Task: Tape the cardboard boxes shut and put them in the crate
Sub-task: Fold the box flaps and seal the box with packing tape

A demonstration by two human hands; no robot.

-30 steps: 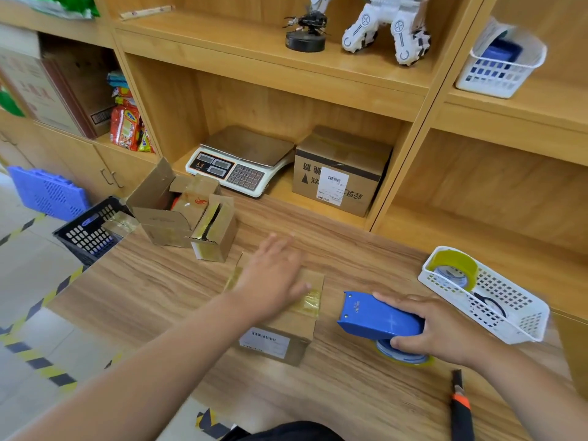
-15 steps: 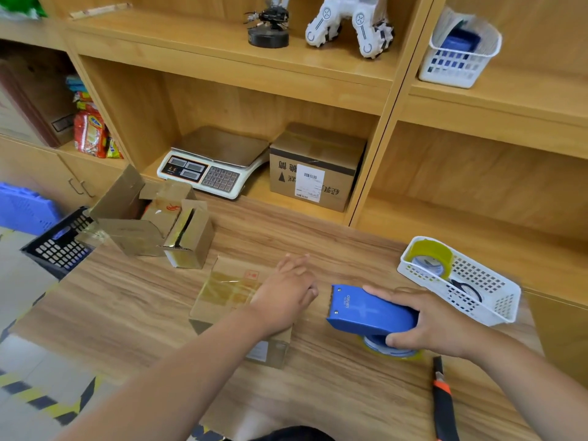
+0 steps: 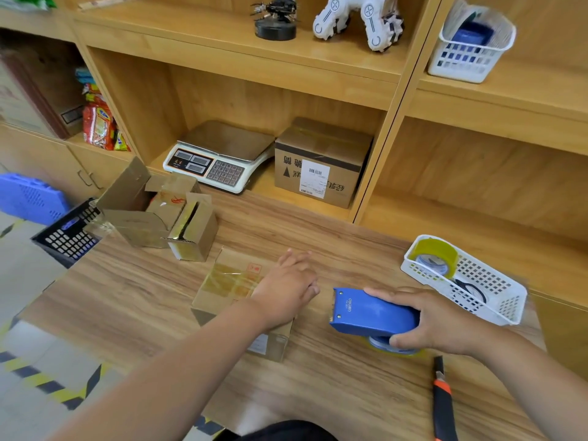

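Pressure mattered: the left hand (image 3: 286, 288) lay flat, fingers straight, on the taped cardboard box (image 3: 229, 281) on the table (image 3: 318, 393); firm strokes toward the tape ends would likely seal it. Beside the box, the right hand (image 3: 439, 319) gripped the blue tape dispenser (image 3: 369, 313).

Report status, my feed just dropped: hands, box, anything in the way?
Left hand flat on taped box. Right hand grips blue tape dispenser on table. Black crate off table's left edge; open boxes stand between it and taped box.
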